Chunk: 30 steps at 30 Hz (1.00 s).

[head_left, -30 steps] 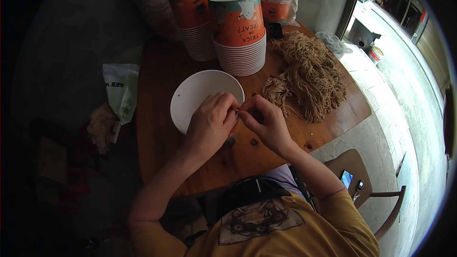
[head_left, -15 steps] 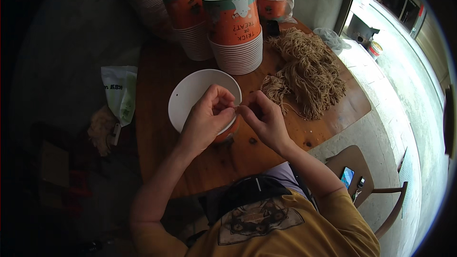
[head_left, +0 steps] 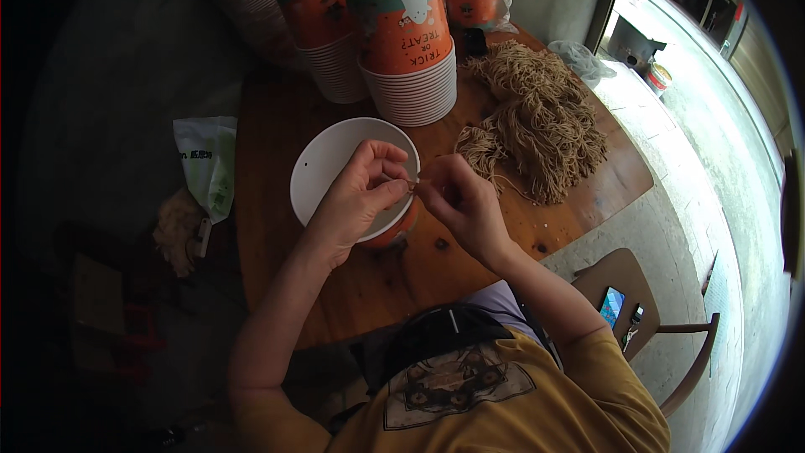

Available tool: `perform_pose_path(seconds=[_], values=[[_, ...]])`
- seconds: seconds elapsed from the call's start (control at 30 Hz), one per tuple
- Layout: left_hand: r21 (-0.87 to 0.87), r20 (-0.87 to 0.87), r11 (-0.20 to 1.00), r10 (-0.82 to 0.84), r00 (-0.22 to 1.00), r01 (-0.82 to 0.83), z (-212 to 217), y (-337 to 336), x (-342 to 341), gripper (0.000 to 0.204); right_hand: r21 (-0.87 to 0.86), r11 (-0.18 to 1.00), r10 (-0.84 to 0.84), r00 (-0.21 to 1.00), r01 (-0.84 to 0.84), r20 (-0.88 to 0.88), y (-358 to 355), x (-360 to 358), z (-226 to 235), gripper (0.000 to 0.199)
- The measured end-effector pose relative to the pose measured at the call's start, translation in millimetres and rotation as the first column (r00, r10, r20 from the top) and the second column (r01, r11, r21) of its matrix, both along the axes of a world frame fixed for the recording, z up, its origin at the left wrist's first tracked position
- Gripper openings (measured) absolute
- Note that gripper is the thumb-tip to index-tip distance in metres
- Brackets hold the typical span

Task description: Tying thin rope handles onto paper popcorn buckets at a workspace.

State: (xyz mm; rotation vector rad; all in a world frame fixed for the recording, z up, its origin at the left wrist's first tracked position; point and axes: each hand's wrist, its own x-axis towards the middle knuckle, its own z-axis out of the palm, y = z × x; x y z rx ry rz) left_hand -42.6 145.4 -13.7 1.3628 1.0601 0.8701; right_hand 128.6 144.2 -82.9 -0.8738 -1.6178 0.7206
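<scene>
A white-lined paper bucket (head_left: 323,155) with an orange outside stands on the wooden table in front of me, its mouth tilted toward me. One small hole shows in its left wall. At the right side of its rim, my left hand (head_left: 365,193) and my right hand (head_left: 461,201) meet, fingertips pinched together. Between them is a small bit of tan cord (head_left: 412,186), mostly hidden by the fingers. The left hand's other fingers curl above the bucket's mouth. Right of the bucket lies a big heap of tan cords (head_left: 545,126).
Two upside-down stacks of orange and green paper buckets (head_left: 407,42) stand behind, with bagged stacks (head_left: 239,0) further back. Left of the wooden table (head_left: 335,302) hangs a white and green plastic bag (head_left: 205,159). At right, a chair (head_left: 616,285) holds a phone (head_left: 612,306).
Both hands stay at the bucket's rim with fingertips pinched, shifting only slightly. The bucket and the things behind it sit a little higher and further left in the picture.
</scene>
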Motion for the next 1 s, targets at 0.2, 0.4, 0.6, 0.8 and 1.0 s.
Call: perform_pose_path(seconds=[0.2, 0.4, 0.6, 0.8, 1.0], values=[[-0.009, 0.011, 0.999, 0.035, 0.999, -0.035, -2, 3, 1, 0.027, 0.495, 0.868, -0.255, 0.883, 0.030, 0.394, 2, 10, 10, 0.025], [-0.018, -0.001, 0.999, 0.043, 0.999, -0.043, -3, 2, 1, 0.028, 0.344, 0.939, -0.166, 0.905, 0.023, 0.392, 5, 4, 19, 0.016], [-0.045, 0.001, 0.998, 0.046, 0.999, -0.046, -2, 1, 0, 0.029, -0.573, 0.738, 0.307, 0.933, -0.357, -0.186, 18, 19, 37, 0.020], [-0.058, 0.006, 0.997, 0.047, 0.999, -0.047, -3, 3, -2, 0.029, -0.294, 0.934, 0.239, 0.967, -0.202, 0.094, 8, 15, 29, 0.017], [-0.059, 0.004, 0.998, 0.018, 1.000, -0.017, -1, 3, 0, 0.029, -0.351, 0.894, 0.230, 0.958, -0.277, -0.169, 13, 11, 21, 0.017]])
